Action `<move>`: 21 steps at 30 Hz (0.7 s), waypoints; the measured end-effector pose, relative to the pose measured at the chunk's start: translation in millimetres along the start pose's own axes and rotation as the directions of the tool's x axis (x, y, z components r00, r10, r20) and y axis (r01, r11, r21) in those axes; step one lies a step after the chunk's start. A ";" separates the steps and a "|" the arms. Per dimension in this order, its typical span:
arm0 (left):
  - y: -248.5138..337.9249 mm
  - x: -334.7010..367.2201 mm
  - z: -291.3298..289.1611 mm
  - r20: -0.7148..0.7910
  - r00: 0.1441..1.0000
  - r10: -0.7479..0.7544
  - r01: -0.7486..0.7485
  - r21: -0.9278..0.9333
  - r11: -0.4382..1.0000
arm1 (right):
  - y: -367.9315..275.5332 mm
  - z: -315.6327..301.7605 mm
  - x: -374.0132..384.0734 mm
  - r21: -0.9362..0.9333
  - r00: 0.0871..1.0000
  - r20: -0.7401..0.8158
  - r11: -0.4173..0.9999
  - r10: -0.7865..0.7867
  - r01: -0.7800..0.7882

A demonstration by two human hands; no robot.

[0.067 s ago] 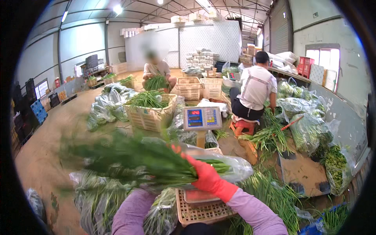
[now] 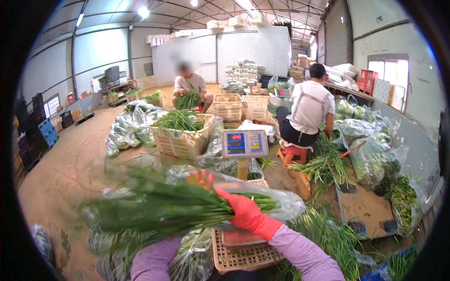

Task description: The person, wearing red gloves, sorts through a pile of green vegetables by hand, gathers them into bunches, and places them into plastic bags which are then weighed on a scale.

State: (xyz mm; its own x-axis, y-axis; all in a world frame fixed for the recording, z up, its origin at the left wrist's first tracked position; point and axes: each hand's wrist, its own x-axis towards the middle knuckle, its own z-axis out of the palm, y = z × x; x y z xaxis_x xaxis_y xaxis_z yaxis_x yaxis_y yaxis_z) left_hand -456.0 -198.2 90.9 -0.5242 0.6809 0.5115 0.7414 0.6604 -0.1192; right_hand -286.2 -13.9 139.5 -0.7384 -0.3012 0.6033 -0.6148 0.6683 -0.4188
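Lying across gloved hands (image 2: 245,214): leafy green bunch (image 2: 168,201) (fanning leftward).

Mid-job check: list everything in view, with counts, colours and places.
Leafy bunch: one, green, centre
Clear bag: one, bunch's right end
Near scale display: one, pale, centre
Crates: several, cream, below and ahead
Bagged greens: many, green, both sides
Loose greens: uncounted, green, right floor
Co-workers: two, pale tops, ahead
Stool: one, red, right
Boxes: several, white, atop back partition
Sleeves: two, mauve, bottom edge
Left hand: one, reddish, mostly hidden
Right hand: one, red-gloved, gripping bunch
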 end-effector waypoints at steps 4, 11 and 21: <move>-51.4 -10.3 -34.1 -0.154 0.963 -0.222 0.149 -0.383 0.912 | 98.4 21.8 12.8 -0.308 0.981 0.193 0.950 0.006 0.055; -37.4 -21.9 -64.2 -0.174 0.983 0.061 0.027 0.465 0.885 | 187.8 -34.5 -40.2 -0.636 0.903 0.099 0.724 0.419 -0.266; 37.7 -42.5 -113.3 0.048 0.990 0.133 -0.140 0.202 0.969 | 64.8 -77.1 -68.5 0.204 0.899 0.069 0.876 0.432 -0.437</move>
State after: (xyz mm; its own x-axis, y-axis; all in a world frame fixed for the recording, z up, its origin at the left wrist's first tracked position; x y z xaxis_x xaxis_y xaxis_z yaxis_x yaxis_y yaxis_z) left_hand -358.3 -238.2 161.1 -0.4406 0.7769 0.4499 0.7071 0.6091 -0.3593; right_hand -254.1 102.5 123.4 -0.9488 -0.0288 0.3145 -0.2725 0.5782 -0.7691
